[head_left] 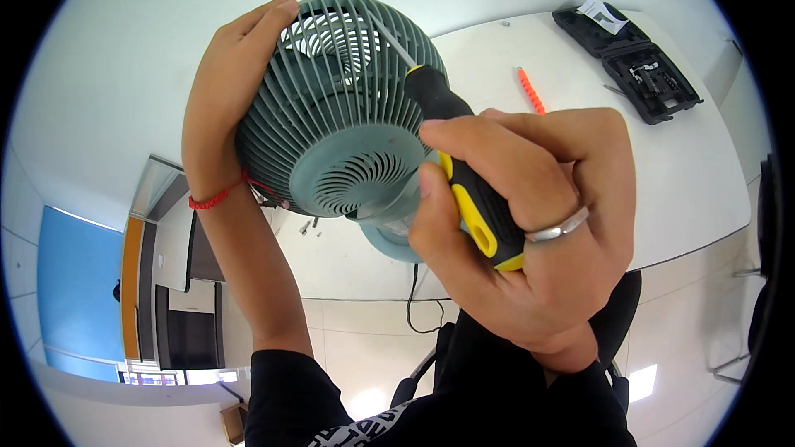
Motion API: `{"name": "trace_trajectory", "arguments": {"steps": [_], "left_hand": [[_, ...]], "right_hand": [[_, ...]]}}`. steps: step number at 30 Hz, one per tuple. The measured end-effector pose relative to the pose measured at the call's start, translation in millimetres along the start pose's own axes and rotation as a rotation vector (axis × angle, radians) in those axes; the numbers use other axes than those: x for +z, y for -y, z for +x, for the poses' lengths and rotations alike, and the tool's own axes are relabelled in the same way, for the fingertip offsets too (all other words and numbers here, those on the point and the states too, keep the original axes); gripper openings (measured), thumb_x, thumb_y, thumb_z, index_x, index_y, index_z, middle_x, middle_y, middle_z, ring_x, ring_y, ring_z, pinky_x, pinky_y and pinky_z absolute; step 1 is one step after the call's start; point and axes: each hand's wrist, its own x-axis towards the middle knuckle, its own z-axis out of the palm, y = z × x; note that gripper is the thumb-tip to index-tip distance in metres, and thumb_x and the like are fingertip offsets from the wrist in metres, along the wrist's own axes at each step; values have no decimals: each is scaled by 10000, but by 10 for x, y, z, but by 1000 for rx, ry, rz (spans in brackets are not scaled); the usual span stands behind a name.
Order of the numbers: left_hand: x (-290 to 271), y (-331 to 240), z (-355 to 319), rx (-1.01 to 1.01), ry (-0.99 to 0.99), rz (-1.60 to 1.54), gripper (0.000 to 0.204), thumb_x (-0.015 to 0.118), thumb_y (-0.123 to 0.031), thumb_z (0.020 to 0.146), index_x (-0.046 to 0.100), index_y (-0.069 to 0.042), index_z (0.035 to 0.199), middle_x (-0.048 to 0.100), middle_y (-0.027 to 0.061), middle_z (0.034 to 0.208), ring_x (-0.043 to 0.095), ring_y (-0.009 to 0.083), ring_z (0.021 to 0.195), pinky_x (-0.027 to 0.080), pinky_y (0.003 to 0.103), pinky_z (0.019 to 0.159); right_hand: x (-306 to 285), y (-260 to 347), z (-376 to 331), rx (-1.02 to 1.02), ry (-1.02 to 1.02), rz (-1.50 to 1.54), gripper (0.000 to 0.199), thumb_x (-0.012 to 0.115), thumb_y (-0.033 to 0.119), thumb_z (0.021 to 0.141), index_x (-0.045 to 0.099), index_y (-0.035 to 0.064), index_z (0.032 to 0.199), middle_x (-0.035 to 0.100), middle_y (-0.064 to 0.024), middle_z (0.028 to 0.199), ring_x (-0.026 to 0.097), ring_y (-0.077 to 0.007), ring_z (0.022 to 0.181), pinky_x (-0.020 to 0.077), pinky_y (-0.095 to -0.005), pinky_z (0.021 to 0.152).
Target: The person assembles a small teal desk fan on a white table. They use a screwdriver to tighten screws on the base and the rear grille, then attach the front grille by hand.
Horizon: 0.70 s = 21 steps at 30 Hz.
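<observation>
Okay: right hand (pixel 555 269) grips screwdriver (pixel 439 98), left hand (pixel 240 50) holds fan (pixel 364 153) by its cage (pixel 277 112). Best brace firmly, seat tip squarely, then push gently.

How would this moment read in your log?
left hand: against fan | right hand: gripping screwdriver | screwdriver tip: at fan's ribs | table: open black case

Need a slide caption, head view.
Left hand against a green slatted plastic fan; right hand holding a black-and-yellow screwdriver, shaft over the fan.
</observation>
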Motion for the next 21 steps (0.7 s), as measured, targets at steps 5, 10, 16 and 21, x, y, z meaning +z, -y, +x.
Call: {"name": "trace_trajectory", "arguments": {"steps": [5,10,16,21], "left_hand": [[-2,42,34,3,33,-17,534,601,-415,937,688,11,1246,729,125,1106,655,191,1022,467,268,932],[5,19,16,-4,16,-18,534,613,-404,933,684,10,1263,727,132,1130,656,201,1045,464,268,950],[5,18,7,-6,12,-42,550,628,-394,927,671,33,1271,719,145,1167,649,205,1085,457,268,971],[1,19,12,5,20,-51,556,628,-392,928,665,43,1273,716,149,1174,647,205,1088,455,267,974]], "right_hand": [[8,2,-33,76,-12,59,391,805,-20,648,730,81,1018,541,-94,961,576,-180,725,425,-257,563],[24,17,-53,88,-9,94,402,798,-46,650,724,73,1027,532,-102,981,573,-171,715,424,-250,553],[18,46,-32,89,18,80,394,800,-45,657,719,65,1027,526,-106,990,572,-164,708,429,-241,554],[52,1,-55,80,-16,71,391,816,-19,675,708,59,1043,533,-110,1002,580,-167,729,444,-243,559]]}}
